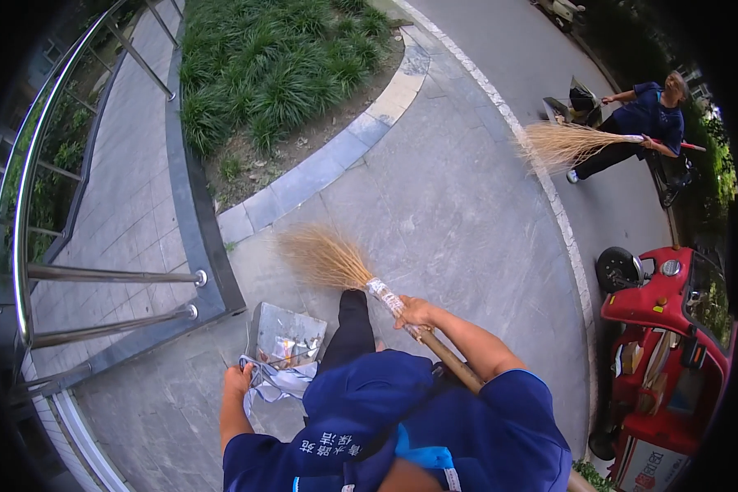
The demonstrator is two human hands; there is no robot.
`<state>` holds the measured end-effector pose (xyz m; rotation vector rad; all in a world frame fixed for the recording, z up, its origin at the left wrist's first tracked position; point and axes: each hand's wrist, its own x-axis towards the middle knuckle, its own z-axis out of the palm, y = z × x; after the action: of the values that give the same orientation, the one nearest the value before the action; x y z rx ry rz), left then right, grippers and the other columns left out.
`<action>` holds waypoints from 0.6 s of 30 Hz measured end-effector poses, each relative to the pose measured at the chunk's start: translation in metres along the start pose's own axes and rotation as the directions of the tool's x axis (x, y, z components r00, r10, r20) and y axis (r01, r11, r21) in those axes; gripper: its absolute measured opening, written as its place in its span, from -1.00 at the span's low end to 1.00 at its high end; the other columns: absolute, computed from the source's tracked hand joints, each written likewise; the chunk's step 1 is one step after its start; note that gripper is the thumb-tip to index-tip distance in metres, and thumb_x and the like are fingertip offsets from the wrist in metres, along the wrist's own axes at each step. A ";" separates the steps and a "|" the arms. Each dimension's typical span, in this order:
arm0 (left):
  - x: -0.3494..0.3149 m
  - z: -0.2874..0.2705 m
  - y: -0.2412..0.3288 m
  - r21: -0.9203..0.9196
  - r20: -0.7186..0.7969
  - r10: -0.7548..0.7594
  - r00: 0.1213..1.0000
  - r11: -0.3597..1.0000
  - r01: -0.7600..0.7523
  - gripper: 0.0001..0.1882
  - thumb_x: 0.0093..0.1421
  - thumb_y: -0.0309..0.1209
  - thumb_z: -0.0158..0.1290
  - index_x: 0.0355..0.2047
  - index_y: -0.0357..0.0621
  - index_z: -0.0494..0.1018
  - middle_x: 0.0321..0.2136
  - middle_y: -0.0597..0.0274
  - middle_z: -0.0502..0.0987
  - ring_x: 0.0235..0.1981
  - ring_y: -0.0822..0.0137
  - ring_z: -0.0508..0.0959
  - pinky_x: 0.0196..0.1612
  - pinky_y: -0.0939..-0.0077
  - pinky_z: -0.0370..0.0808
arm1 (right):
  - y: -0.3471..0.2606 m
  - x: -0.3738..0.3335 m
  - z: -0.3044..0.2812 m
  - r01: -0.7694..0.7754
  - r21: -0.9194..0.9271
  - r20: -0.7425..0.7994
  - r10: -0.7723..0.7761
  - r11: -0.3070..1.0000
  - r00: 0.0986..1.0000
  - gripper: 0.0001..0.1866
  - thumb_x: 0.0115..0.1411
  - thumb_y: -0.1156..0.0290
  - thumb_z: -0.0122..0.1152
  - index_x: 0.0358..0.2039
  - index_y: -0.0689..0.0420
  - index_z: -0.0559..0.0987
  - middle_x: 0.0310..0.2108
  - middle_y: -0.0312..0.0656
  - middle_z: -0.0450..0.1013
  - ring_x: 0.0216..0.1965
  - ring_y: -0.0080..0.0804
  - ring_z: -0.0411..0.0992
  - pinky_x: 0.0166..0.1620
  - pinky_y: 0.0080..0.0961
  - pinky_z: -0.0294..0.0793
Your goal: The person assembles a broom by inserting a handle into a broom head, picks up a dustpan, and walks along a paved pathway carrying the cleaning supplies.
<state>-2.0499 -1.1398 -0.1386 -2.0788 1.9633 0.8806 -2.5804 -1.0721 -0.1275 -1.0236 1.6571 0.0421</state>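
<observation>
Because the red three-wheeled cart (664, 361) is parked close on the outer side of the right hand (416, 313), which is clenched around the wooden handle of the straw broom (328, 258) whose bristles fan out on the pavement ahead of it, a wide swing could, I judge, knock the handle's rear end against the cart. The left hand (238, 381) grips the handle and white cloth of the metal dustpan (285, 336), which sits just ahead of it and low to the ground; a tilt there could spill the scraps inside back onto the paving.
</observation>
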 end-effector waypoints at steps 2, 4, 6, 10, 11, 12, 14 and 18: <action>0.022 -0.008 0.021 0.065 -0.008 0.018 1.000 0.998 -0.017 -0.44 0.06 0.01 0.03 -0.59 -0.38 0.47 -0.59 -0.23 0.47 -0.49 -0.12 0.51 -0.40 0.17 0.42 | -0.004 0.025 -0.056 -0.055 0.044 -0.015 0.056 0.998 0.998 -0.17 -0.22 0.15 0.37 0.06 0.18 0.24 -0.14 0.00 0.39 -0.19 -0.15 0.44 -0.16 -0.31 0.48; 0.048 -0.013 0.032 0.082 -0.012 0.012 1.000 0.997 -0.011 -0.44 0.06 0.02 0.03 -0.59 -0.37 0.48 -0.58 -0.23 0.48 -0.47 -0.11 0.52 -0.38 0.17 0.42 | -0.024 0.026 -0.108 -0.009 0.836 -0.020 0.047 0.549 0.999 -0.38 -0.06 0.26 0.28 0.01 0.06 0.26 -0.37 -0.19 0.39 -0.52 -0.33 0.45 -0.53 -0.40 0.52; 0.076 -0.032 0.080 0.049 0.033 0.018 0.999 0.999 -0.020 -0.44 0.06 0.02 0.03 -0.56 -0.39 0.48 -0.57 -0.22 0.49 -0.45 -0.10 0.53 -0.35 0.17 0.43 | -0.043 0.004 -0.170 0.074 0.900 -0.089 0.014 0.429 0.996 -0.39 -0.02 0.27 0.24 0.04 0.02 0.23 -0.41 -0.21 0.36 -0.57 -0.38 0.42 -0.59 -0.44 0.50; 0.127 -0.048 0.149 0.056 0.068 0.010 0.998 0.998 -0.014 -0.46 0.07 -0.01 0.03 -0.58 -0.39 0.49 -0.59 -0.22 0.48 -0.48 -0.08 0.54 -0.37 0.18 0.42 | -0.073 -0.053 -0.240 0.164 0.952 -0.162 -0.032 0.258 0.986 -0.47 0.06 0.30 0.17 0.03 0.01 0.19 -0.40 -0.20 0.32 -0.60 -0.40 0.42 -0.62 -0.46 0.50; 0.141 -0.044 0.157 0.030 0.096 -0.017 0.995 0.999 0.014 -0.45 0.07 -0.01 0.03 -0.58 -0.39 0.49 -0.60 -0.22 0.49 -0.48 -0.06 0.54 -0.37 0.18 0.42 | -0.071 -0.051 -0.247 0.189 0.952 -0.167 -0.110 0.240 0.980 -0.42 0.07 0.27 0.16 0.07 -0.03 0.15 -0.37 -0.21 0.32 -0.59 -0.40 0.42 -0.62 -0.46 0.50; 0.154 -0.036 0.161 0.005 0.126 -0.043 0.991 0.999 0.043 -0.45 0.07 -0.01 0.02 -0.58 -0.39 0.49 -0.60 -0.22 0.49 -0.48 -0.05 0.54 -0.36 0.19 0.42 | -0.071 -0.052 -0.255 0.197 0.957 -0.172 -0.129 0.215 0.977 -0.40 0.07 0.26 0.16 0.09 -0.05 0.14 -0.36 -0.21 0.33 -0.58 -0.40 0.42 -0.62 -0.47 0.50; 0.177 -0.025 0.200 0.004 0.188 -0.025 0.982 1.000 0.025 -0.46 0.07 0.00 0.01 -0.55 -0.39 0.50 -0.56 -0.21 0.50 -0.43 -0.03 0.55 -0.32 0.24 0.43 | -0.071 -0.065 -0.270 0.174 0.979 -0.158 -0.142 0.107 0.977 -0.40 0.09 0.26 0.14 0.11 -0.05 0.13 -0.33 -0.20 0.33 -0.58 -0.40 0.42 -0.59 -0.48 0.51; 0.214 -0.005 0.280 0.079 0.156 0.107 0.982 0.990 -0.120 -0.47 0.03 0.00 0.05 -0.49 -0.37 0.52 -0.47 -0.22 0.52 -0.32 -0.07 0.54 -0.20 0.24 0.43 | -0.044 -0.069 -0.299 0.216 0.976 -0.204 -0.269 0.015 0.941 -0.33 0.10 0.28 0.15 0.17 -0.03 0.06 -0.26 -0.16 0.35 -0.55 -0.45 0.44 -0.56 -0.53 0.53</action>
<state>-2.3207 -1.3644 -0.1639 -1.8113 2.0179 0.9250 -2.7848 -1.2124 0.0582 -0.1029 0.9497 -1.2269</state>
